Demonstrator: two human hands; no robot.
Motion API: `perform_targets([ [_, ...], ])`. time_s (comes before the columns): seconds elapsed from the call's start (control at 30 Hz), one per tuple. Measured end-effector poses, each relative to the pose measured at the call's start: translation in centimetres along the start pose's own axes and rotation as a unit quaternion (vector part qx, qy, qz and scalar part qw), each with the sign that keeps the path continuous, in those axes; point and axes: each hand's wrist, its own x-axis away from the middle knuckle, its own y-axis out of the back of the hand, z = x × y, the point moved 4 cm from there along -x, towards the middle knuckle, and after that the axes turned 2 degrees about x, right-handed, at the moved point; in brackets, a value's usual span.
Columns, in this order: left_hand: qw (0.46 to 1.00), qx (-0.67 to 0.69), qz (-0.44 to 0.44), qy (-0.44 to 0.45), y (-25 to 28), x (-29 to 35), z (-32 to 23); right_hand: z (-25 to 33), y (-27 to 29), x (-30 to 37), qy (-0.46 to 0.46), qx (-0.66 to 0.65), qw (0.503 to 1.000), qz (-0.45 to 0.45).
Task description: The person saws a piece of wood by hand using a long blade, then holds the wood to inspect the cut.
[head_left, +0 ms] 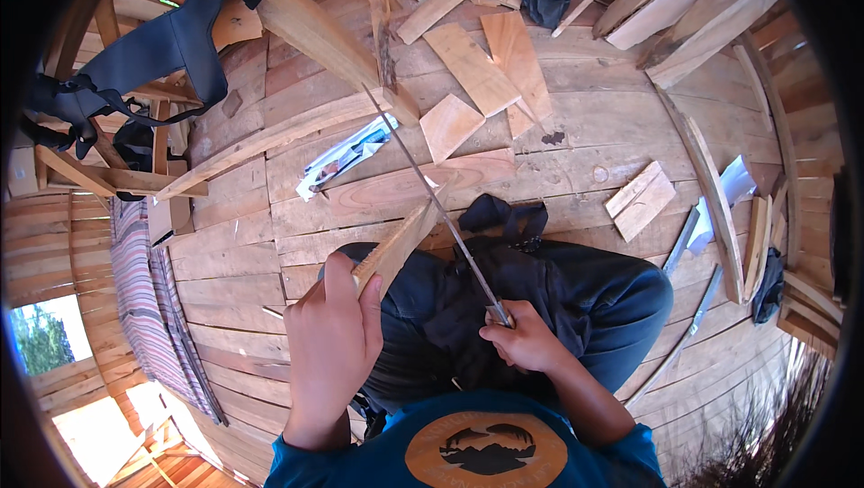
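My left hand (333, 339) is closed around the near end of a short wooden board (396, 245), which points up and away over my lap. My right hand (526, 339) grips the handle of a long-bladed tool (441, 204). Its thin, narrow blade slants up to the far left, passing close to the board's far end. Seen nearly edge-on, the blade could belong to a saw or a machete; I cannot tell which. Whether blade and board touch is unclear too. Dark cloth (486, 294) lies across my lap, under both hands.
Cut boards (472, 69) lie scattered on the plank floor ahead, near a wooden post (324, 33). A plastic packet (346, 155) sits left of the blade. Timber strips (711, 191) and metal strips (688, 335) are at the right. A striped cloth (153, 299) and dark bag (171, 56) are left.
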Motion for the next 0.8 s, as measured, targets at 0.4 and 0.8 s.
perform_targets([
  [0.4,0.995,0.050,0.015,0.088,-0.9,1.0,0.5,3.4,-3.4,-1.4,0.225,0.108,0.967,0.056],
  [0.8,0.992,0.075,0.017,0.096,-1.4,1.7,0.7,4.5,-4.3,-1.0,0.200,0.098,0.975,0.020],
])
